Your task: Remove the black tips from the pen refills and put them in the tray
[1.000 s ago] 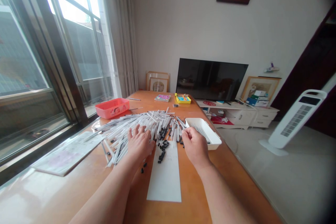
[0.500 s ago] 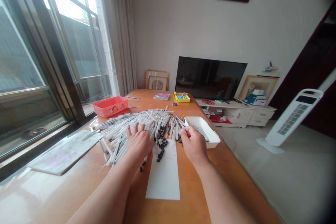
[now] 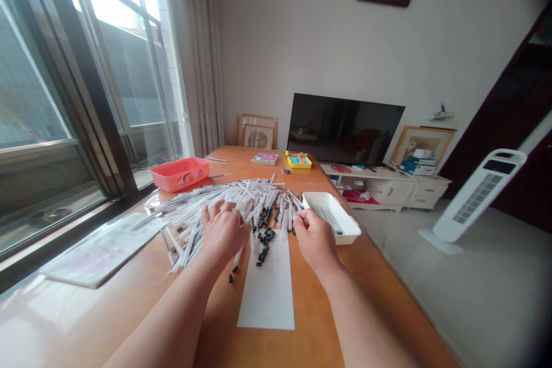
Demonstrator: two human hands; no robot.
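A wide heap of clear and white thin plastic tubes [image 3: 259,190], some with black ends, covers the middle of the table. My left hand [image 3: 225,231] is over the heap's near side, its index finger bent down and its other fingers curved. Its thumb and whatever it grips are hidden; a pale tube shows just beneath it. My right hand [image 3: 317,237] is closed in a pinch, thumb against index finger, beside a white tray [image 3: 350,229] with several thin tubes in it. What the pinch holds is too small to name. Small black caps [image 3: 264,246] lie between my hands on a white paper strip [image 3: 266,299].
A red plastic basket [image 3: 179,175] stands at the back left, and a booklet [image 3: 97,253] lies at the left. Further back are a colourful book [image 3: 264,158] and a yellow box [image 3: 298,161]. The table's right edge [image 3: 399,282] runs beyond the tray.
My left hand has shifted slightly left and its raised fingers have curled down more. My right hand keeps its pinch, almost in the same place.
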